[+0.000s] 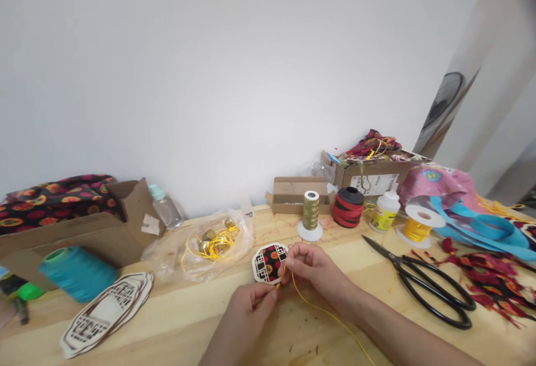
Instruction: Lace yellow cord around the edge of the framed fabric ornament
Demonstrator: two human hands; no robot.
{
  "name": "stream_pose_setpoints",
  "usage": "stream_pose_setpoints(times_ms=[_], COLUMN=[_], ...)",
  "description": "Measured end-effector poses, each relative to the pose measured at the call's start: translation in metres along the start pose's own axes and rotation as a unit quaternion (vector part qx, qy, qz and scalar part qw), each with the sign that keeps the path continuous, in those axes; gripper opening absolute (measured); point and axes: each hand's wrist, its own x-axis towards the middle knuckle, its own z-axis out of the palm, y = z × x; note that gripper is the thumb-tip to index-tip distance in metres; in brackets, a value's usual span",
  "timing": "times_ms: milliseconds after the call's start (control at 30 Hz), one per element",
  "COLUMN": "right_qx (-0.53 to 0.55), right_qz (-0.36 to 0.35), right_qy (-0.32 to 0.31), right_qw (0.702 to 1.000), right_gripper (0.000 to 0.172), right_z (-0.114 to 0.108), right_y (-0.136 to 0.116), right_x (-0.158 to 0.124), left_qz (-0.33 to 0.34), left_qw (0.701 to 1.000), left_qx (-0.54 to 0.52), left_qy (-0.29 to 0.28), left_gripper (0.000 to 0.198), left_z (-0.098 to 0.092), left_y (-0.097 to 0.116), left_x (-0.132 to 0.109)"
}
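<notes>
A cut-out wooden ornament [271,261] backed with dark floral fabric lies on the table in front of my hands. At its lower right edge, my right hand [307,265] pinches a yellow cord [320,308], whose long tail runs down toward the front edge of the view. My left hand [254,306] is closed just below the ornament, thumb against fingers, by a short bit of yellow cord at the rim. Exactly what sits between the left fingertips is hidden.
Black scissors [435,288] lie open at right, beside fabric scraps [498,282]. Behind stand a gold thread spool [311,212], red-black thread [348,208], a glue bottle [385,211] and a yellow cord spool [419,226]. Leftward are a bag of bells [218,243], wooden cut-outs [106,316] and a teal cone [79,273].
</notes>
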Motion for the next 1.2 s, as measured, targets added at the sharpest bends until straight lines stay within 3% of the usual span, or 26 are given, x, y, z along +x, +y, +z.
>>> stream_pose_setpoints(times_ms=[233,467,833,1200], right_qx=[-0.026,-0.026,-0.055,-0.010], right_qz=[0.016,0.007,-0.005,-0.024], right_qy=[-0.031,-0.055,0.031,0.038], right_qw=[0.999,0.998,0.998,0.999], right_gripper=[0.025,0.026,0.027,0.025], right_z=[0.004,0.005,0.003,-0.005], right_y=[-0.004,-0.003,-0.003,0.008], right_x=[-0.003,-0.005,-0.001,0.005], left_qz=[-0.004,-0.018,-0.018,-0.005], left_qw=[0.999,1.000,0.999,0.999], left_qx=[-0.021,0.007,0.016,0.029], left_qy=[0.029,0.021,0.046,0.021], left_gripper=[0.041,0.040,0.038,0.036], left_z=[0.000,0.001,-0.001,-0.002], left_y=[0.001,-0.004,-0.002,-0.004], left_x=[-0.001,0.001,0.000,0.000])
